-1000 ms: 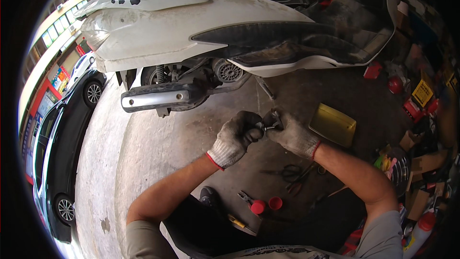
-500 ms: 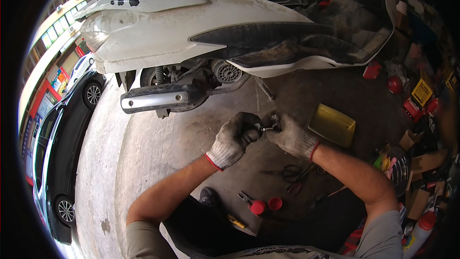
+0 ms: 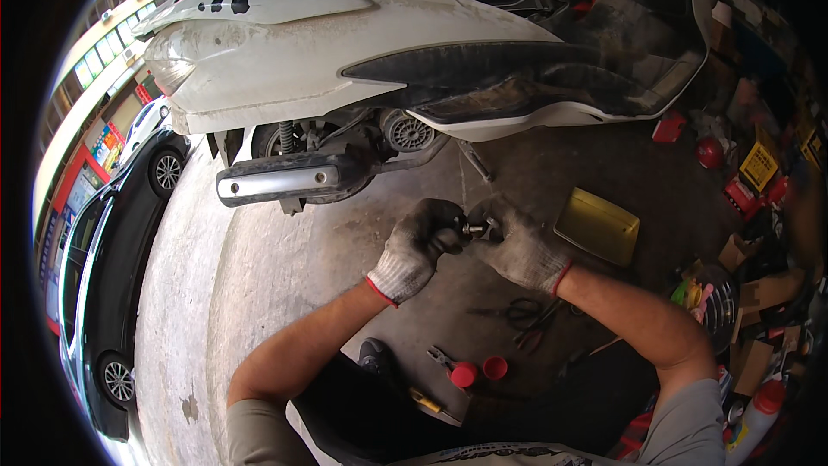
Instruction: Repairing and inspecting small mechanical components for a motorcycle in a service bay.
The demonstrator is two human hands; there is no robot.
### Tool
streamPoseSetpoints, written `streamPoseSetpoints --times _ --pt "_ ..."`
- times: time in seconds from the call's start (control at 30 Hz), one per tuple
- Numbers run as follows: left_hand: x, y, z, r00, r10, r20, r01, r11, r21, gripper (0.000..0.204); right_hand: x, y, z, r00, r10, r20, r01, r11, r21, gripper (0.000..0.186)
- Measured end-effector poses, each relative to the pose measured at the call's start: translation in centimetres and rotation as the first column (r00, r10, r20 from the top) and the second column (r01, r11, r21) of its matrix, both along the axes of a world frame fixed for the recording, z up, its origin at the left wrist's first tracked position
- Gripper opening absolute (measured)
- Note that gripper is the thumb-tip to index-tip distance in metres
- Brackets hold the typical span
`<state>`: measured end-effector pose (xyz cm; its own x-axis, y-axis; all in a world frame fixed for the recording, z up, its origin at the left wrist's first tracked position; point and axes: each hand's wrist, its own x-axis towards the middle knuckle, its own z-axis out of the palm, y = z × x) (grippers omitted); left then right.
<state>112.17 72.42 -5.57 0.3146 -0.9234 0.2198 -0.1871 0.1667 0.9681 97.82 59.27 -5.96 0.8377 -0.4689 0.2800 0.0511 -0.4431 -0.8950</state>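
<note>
Both hands wear grey-white work gloves with dark, dirty fingers and red cuffs. My left hand [image 3: 417,246] is closed, its thumb and fingers pinching one end of a small shiny metal part [image 3: 473,229], bolt-like in shape. My right hand [image 3: 520,246] is closed around the other end, and its fingers hide much of the part. The two hands almost meet above the concrete floor, below a white and black scooter [image 3: 293,52]. The scooter's silver-covered exhaust muffler [image 3: 276,185] lies beyond my left hand.
A yellow tray [image 3: 597,226] lies right of my right hand. Scissors [image 3: 521,314], red-handled pliers [image 3: 531,340], grey pliers [image 3: 440,355], two red caps [image 3: 464,374] and a yellow-handled tool [image 3: 424,400] lie below. Boxes and bottles [image 3: 757,418] crowd the right; a black car [image 3: 112,276] stands left.
Both hands have shifted slightly left and turned a little. More of the metal part now shows between them, and my right fingers sit differently around it.
</note>
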Motion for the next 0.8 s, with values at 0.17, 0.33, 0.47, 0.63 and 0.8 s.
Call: streamPoseSetpoints --times 0.17,0.33,0.47,0.63,0.8 --pt "-0.1 0.1 0.2 1.000 0.017 0.014 -0.018 0.999 0.051 0.021 0.1 0.6 0.5 0.996 -0.081 -0.040 0.075 0.987 -0.141 0.026" --pt "-0.3 -0.1 0.2 1.000 -0.014 -0.020 0.015 0.999 0.050 0.025 0.0 0.2 0.3 0.992 -0.015 0.125 0.042 0.975 -0.219 0.023" --pt "-0.3 0.1 0.3 1.000 -0.007 -0.027 0.009 0.999 0.046 0.025 -0.3 0.6 1.1 0.985 0.001 0.170 0.023 0.990 -0.137 0.018" --pt "-0.9 0.2 0.3 0.952 0.076 0.296 -0.073 0.997 -0.020 0.024 -0.3 -0.2 1.1 0.996 -0.006 -0.086 -0.001 0.997 -0.077 0.015" --pt "-1.2 0.1 0.3 0.890 0.173 0.421 -0.109 0.979 -0.172 0.036 -0.1 -1.1 -0.4 0.975 0.179 0.132 -0.218 0.890 0.401 0.017"
